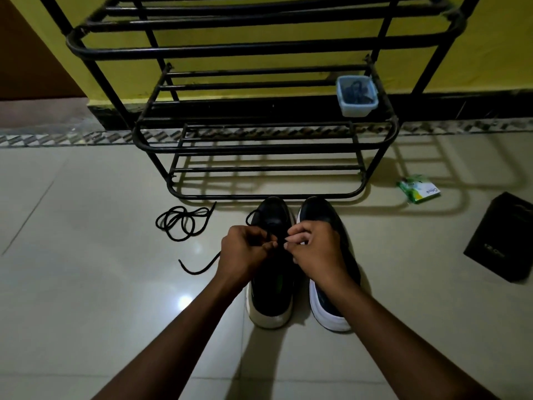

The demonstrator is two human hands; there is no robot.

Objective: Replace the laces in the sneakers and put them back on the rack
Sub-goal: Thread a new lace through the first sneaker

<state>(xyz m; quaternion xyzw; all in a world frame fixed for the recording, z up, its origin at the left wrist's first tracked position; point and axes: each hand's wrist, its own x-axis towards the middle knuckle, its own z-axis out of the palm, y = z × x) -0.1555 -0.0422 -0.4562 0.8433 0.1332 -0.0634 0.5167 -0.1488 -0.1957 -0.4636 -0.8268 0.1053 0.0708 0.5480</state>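
A spare black lace (184, 222) lies in a loose coil on the tiled floor (86, 284), at the left, just near of the rack's left corner and apart from the shoes. To its right and nearer, the free end of a second black lace (199, 268) trails over the tiles in a shallow curve and runs up into the left hand (245, 249). That hand's grip is narrow, with the fingers curled and pinching this lace over the lacing area of the left sneaker (269, 310). A loop of the same lace arches over the sneaker's far end.

The right hand (317, 252) sits just beside the left one, its grip narrow too, fingertips pinched on the lace above the same shoe. Its wrist crosses over the right sneaker (331, 313). The two dark, white-soled sneakers stand side by side on the floor, touching or nearly so, their toes pointing at the bottom bar of the black metal rack (259, 147), which stands against the yellow wall.

On a middle shelf of the rack, at its right end, sits a small clear plastic tub (357, 111) with something dark inside. Further right on the floor lies a green packet (419, 192), and at the far right edge a black box (501, 241).
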